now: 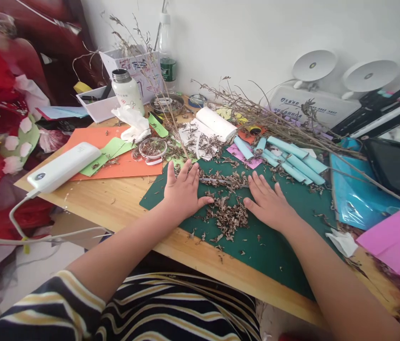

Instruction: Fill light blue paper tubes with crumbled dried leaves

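My left hand lies flat and open on the dark green cutting mat, fingers together and pointing away from me. My right hand lies flat and open on the mat too, a little to the right. Between the two thumbs is a loose heap of dry brown leaf crumbs. More crumbs run in a band just beyond my fingertips. Neither hand holds anything.
Dry twigs lie across the back of the desk over several rolled light-blue papers. A white power bank with a cable sits at the left on orange paper. A small glass dish, a white bottle, a white paper roll, blue film and pink paper surround the mat.
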Available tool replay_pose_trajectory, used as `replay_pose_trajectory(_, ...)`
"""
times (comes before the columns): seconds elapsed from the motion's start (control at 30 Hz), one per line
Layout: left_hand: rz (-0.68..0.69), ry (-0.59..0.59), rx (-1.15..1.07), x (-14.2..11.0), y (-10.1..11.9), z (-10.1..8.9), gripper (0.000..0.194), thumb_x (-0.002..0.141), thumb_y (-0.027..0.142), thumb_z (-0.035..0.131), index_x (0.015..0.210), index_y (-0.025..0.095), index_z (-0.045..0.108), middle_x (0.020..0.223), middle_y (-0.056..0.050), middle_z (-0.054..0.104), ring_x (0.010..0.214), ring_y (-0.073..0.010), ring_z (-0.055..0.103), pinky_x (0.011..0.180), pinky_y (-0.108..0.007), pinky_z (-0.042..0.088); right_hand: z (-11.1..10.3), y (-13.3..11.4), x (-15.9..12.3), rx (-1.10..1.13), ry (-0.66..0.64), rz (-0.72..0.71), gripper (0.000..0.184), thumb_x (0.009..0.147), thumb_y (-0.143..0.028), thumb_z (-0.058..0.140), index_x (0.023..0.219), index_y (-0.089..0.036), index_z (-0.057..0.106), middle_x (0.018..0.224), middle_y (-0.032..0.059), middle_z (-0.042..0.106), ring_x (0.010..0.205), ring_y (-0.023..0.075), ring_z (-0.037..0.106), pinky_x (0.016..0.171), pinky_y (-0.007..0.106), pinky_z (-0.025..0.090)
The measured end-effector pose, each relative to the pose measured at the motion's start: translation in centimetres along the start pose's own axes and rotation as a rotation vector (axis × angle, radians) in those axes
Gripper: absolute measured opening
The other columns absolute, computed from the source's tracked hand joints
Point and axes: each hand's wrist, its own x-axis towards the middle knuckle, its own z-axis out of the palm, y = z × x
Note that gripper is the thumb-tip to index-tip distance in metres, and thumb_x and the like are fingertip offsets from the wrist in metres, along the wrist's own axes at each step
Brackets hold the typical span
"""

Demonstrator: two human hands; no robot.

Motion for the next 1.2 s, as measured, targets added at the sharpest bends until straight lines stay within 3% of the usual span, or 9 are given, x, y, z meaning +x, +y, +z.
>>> replay_pose_trajectory(0.27, 0.008, 0.005, 0.014, 1.5, -0.2, -0.2, 0.082, 0.073, 0.070, 0.022, 0.133, 0.014, 0.019, 0.140, -0.002, 0.013, 0.129, -0.0268, -0.008, 0.100, -0.055, -0.013, 0.5, 0.4, 1.8, 0.009, 0.065, 0.006, 0.072, 0.079, -0.058, 0.003, 0.136, -0.013, 0.006, 0.141, 0.0033, 0.006, 0.128, 0.0259, 0.003, 0.100, 0.055, 0.012)
replay_pose_trajectory(0.47, 0.007, 0.005, -0.003, 3.7, -0.6, 0.0, 0.086, 0.069, 0.072, 0.026, 0.133, 0.015, 0.019, 0.140, 0.000, 0.012, 0.128, -0.0278, -0.011, 0.100, -0.054, -0.017, -0.2, 0.6, 3.8, 0.031, 0.019, 0.045, 0.071, 0.079, -0.058, 0.000, 0.136, -0.014, 0.005, 0.141, 0.0022, 0.002, 0.128, 0.0262, 0.002, 0.100, 0.056, 0.005)
replay_pose_trajectory(0.63, 0.006, -0.027, 0.001, 5.9, -0.8, -0.4, 0.090, 0.065, 0.076, 0.028, 0.133, 0.017, 0.021, 0.140, 0.001, 0.013, 0.129, -0.0255, -0.012, 0.102, -0.046, -0.019, -0.9, 0.4, 5.3, 0.058, 0.049, 0.091, 0.075, 0.078, -0.060, 0.001, 0.136, -0.012, 0.009, 0.141, 0.0066, 0.006, 0.128, 0.0301, 0.002, 0.095, 0.063, 0.001)
replay_pose_trajectory(0.77, 0.023, -0.041, 0.035, 6.3, -0.9, -0.8, 0.091, 0.064, 0.077, 0.026, 0.133, 0.019, 0.020, 0.140, 0.002, 0.011, 0.129, -0.0240, -0.011, 0.102, -0.045, -0.019, -1.1, 0.2, 5.5, 0.047, 0.034, 0.129, 0.076, 0.077, -0.061, -0.001, 0.136, -0.012, 0.006, 0.141, 0.0077, 0.004, 0.128, 0.0299, -0.003, 0.095, 0.063, -0.001)
replay_pose_trajectory(0.9, 0.060, -0.029, 0.018, 4.5, -0.9, -0.9, 0.088, 0.066, 0.075, 0.026, 0.132, 0.018, 0.024, 0.140, 0.001, 0.010, 0.129, -0.0246, -0.012, 0.101, -0.047, -0.019, -0.5, -0.1, 3.9, 0.033, 0.056, 0.094, 0.072, 0.079, -0.058, 0.000, 0.136, -0.012, 0.006, 0.141, 0.0071, 0.004, 0.128, 0.0281, 0.000, 0.095, 0.062, 0.002)
replay_pose_trajectory(1.03, 0.130, -0.024, -0.057, 1.0, -1.0, -1.1, 0.079, 0.070, 0.070, 0.029, 0.130, 0.019, 0.029, 0.140, 0.001, 0.012, 0.129, -0.0267, -0.010, 0.100, -0.053, -0.016, 0.2, -0.2, 0.7, 0.007, 0.060, 0.034, 0.067, 0.081, -0.054, 0.003, 0.136, -0.016, 0.009, 0.141, 0.0044, 0.006, 0.129, 0.0250, 0.006, 0.097, 0.060, 0.004)
replay_pose_trajectory(1.2, 0.259, -0.056, -0.228, -2.9, -1.9, -1.8, 0.067, 0.077, 0.064, 0.021, 0.124, 0.019, 0.039, 0.140, -0.003, 0.015, 0.129, -0.0313, 0.000, 0.094, -0.063, -0.012, 0.7, 0.1, -3.1, 0.026, 0.046, -0.026, 0.061, 0.083, -0.052, 0.010, 0.133, -0.019, 0.023, 0.137, 0.0028, 0.023, 0.127, 0.0237, 0.019, 0.099, 0.059, 0.009)
